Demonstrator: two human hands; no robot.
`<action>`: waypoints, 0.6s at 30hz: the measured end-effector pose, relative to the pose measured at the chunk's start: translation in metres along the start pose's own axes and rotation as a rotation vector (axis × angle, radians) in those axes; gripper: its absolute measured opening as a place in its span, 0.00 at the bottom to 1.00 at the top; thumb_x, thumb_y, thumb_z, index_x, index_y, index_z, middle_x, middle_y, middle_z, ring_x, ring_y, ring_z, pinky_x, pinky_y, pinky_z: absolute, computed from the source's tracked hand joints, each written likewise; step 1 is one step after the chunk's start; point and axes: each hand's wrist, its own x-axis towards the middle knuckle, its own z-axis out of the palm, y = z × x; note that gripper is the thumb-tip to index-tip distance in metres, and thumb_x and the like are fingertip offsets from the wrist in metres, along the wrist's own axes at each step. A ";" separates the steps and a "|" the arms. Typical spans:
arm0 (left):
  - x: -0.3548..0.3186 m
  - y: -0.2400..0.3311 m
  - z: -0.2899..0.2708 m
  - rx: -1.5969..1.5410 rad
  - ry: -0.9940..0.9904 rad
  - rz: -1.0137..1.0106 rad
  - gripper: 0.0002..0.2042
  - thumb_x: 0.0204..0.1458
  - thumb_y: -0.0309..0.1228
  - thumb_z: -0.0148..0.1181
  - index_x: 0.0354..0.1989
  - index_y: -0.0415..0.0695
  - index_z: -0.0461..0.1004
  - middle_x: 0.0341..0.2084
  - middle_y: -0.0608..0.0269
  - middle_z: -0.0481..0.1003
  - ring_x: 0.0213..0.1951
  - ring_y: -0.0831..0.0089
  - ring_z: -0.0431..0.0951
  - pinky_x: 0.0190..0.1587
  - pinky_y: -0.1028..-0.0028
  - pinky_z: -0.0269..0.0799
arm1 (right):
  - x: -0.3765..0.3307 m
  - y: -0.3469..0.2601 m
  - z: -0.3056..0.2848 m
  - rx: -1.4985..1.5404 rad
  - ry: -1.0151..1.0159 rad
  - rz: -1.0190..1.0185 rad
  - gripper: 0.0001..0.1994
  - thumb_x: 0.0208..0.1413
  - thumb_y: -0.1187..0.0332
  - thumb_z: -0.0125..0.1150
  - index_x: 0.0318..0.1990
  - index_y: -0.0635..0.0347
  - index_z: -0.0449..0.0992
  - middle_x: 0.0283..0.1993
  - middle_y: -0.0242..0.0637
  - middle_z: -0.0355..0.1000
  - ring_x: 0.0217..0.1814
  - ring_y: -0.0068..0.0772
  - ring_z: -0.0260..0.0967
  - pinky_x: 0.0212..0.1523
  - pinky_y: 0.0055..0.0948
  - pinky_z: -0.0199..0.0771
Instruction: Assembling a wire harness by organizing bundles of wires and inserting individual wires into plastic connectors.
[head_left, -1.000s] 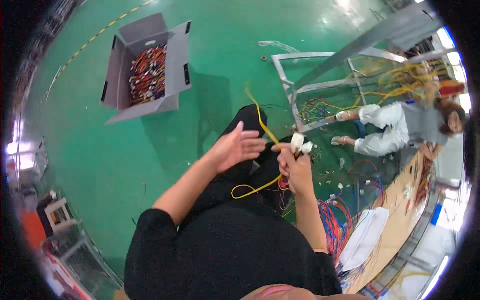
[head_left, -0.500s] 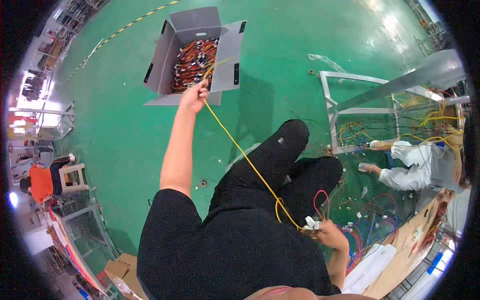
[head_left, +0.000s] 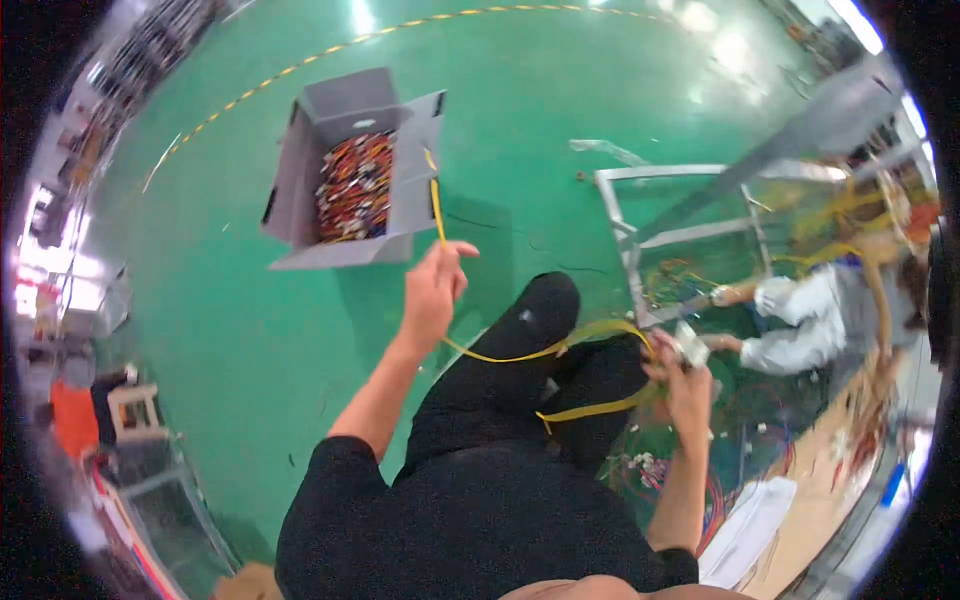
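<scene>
While the left hand sits near the middle of the frame, curled around a yellow cable with one finger poking out to the right, a length of that cable sticks up past the fist toward the box flap. From below the fist it sags across the lap and runs over to the right hand, right of centre. That one's pretty blurry, but the fingers look closed on some white connectors, and another yellow stretch droops down and left from there.

Under all this are the black trouser legs. Upper left, a grey box stands open on the green floor, piled with orange and red wiring. Over on the right there's a pale metal frame, and a co-worker in light trousers is just beside it. Lower right you get a wood-coloured surface with a white sheet-like thing along its edge. Far lower left, someone in orange is next to a pale stool.
</scene>
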 end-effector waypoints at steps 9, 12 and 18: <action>-0.050 0.033 0.103 0.180 -0.553 0.499 0.06 0.57 0.26 0.46 0.38 0.44 0.71 0.14 0.55 0.65 0.18 0.61 0.69 0.22 0.67 0.64 | 0.083 -0.038 0.040 0.435 -0.191 -0.129 0.18 0.63 0.65 0.47 0.52 0.72 0.67 0.48 0.48 0.72 0.53 0.38 0.70 0.56 0.33 0.68; -0.052 0.024 0.108 0.188 -0.614 0.530 0.05 0.57 0.27 0.47 0.37 0.44 0.70 0.15 0.52 0.67 0.20 0.55 0.71 0.23 0.65 0.64 | 0.079 -0.047 0.024 0.709 -0.262 -0.078 0.19 0.63 0.64 0.46 0.54 0.71 0.64 0.48 0.50 0.71 0.51 0.42 0.71 0.54 0.37 0.71; -0.051 0.029 0.102 0.182 -0.785 0.315 0.05 0.57 0.27 0.46 0.36 0.43 0.70 0.15 0.53 0.67 0.20 0.58 0.71 0.24 0.64 0.65 | 0.075 -0.060 0.015 0.681 -0.279 -0.019 0.18 0.63 0.61 0.46 0.49 0.70 0.68 0.30 0.31 0.66 0.33 0.27 0.67 0.43 0.32 0.73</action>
